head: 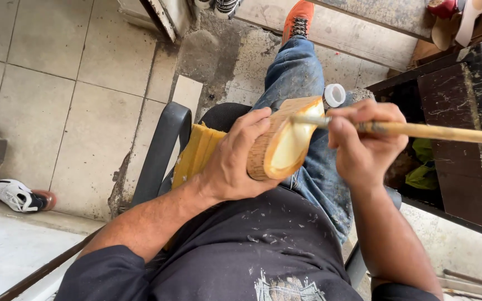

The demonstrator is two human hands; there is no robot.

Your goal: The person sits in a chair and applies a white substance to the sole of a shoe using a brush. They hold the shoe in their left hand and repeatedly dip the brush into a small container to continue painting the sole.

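1. Overhead, the left hand [232,161] has its grip clamped around a wooden sole block [283,139], held above the lap with open floor [57,83] to its left.
2. Its long axis tilts up and away.
3. Right hand [364,142] pinches a brush [419,131] that lies level, its tip touching the block's glossy face; a dark bench [458,145] edges close on the right.
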